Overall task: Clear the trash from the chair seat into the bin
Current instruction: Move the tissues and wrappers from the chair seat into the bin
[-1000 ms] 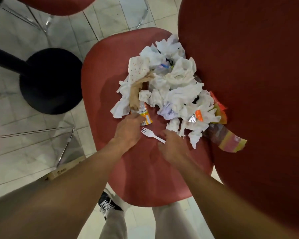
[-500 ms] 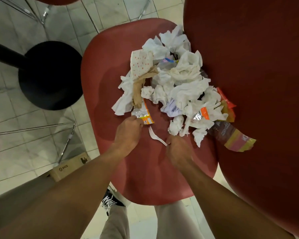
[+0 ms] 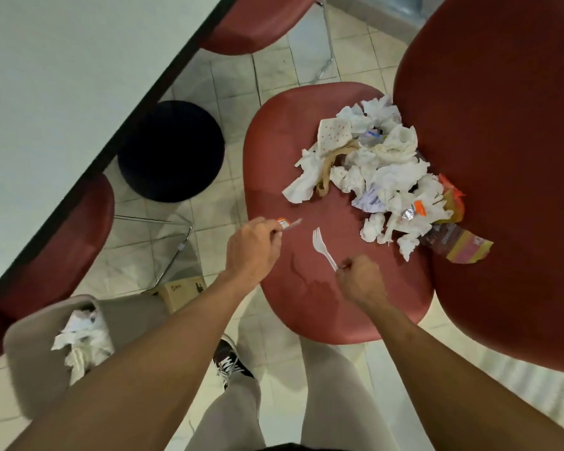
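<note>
Both items have been lifted off the chair seat (image 3: 306, 307) since half a second ago: the orange sachet (image 3: 285, 222) is pinched in the left hand (image 3: 253, 249), the white plastic fork (image 3: 323, 249) gripped by its handle in the clenched right hand (image 3: 360, 281), mid-frame. The view is pulled back; the bin (image 3: 26, 369) is now seen lower left, tissues already inside. The trash pile (image 3: 381, 177) is left on the seat, upper right. Judged: carry to bin next, many trips remaining.

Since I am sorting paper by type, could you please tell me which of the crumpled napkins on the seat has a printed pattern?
The white napkin with red dots, at the pile's upper left edge beside the crumpled brown paper; the others are plain white.
</note>
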Tool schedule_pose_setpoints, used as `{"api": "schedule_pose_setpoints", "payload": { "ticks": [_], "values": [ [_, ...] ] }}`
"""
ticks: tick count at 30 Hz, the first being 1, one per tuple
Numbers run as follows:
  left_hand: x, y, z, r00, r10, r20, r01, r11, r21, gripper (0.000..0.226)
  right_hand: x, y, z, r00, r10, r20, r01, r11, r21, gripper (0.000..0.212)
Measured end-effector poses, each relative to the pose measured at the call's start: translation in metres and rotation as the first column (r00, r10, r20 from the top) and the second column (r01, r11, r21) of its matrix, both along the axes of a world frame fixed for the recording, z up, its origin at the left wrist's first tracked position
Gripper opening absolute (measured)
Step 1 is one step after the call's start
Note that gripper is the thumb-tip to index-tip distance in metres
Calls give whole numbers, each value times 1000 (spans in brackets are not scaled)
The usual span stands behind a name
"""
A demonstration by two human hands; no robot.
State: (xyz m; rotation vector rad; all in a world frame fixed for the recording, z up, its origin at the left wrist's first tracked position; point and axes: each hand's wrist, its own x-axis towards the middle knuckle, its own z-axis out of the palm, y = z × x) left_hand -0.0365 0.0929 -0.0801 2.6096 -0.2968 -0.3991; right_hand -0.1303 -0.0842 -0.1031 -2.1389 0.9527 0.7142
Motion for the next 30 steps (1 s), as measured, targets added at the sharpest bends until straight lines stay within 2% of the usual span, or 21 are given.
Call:
{"api": "schedule_pose_setpoints", "payload": {
  "ticks": [7,12,17,23,26,30],
  "values": [
    [-36,108,55,969,243,-54,-246,968,-53,16,0,89,52,991,45,126,-52,997,52,10],
    [-74,184,67,918,387,-81,-392,919,-47,12,2,162,75,978,89,191,-107,991,83,17],
    [-110,249,71,829,544,-126,-556,825,-96,7,1,236,82,957,153,248,-195,969,154,15],
    [-145,324,67,655,744,-132,-756,644,-115,10,-11,324,80,938,257,231,-312,917,249,14],
    [-158,353,65,581,805,-117,-814,575,-80,10,-19,363,77,927,311,212,-361,892,271,20],
    [-171,381,61,516,851,-100,-856,518,-7,13,-27,409,68,902,368,225,-421,868,265,17]
  ]
}}
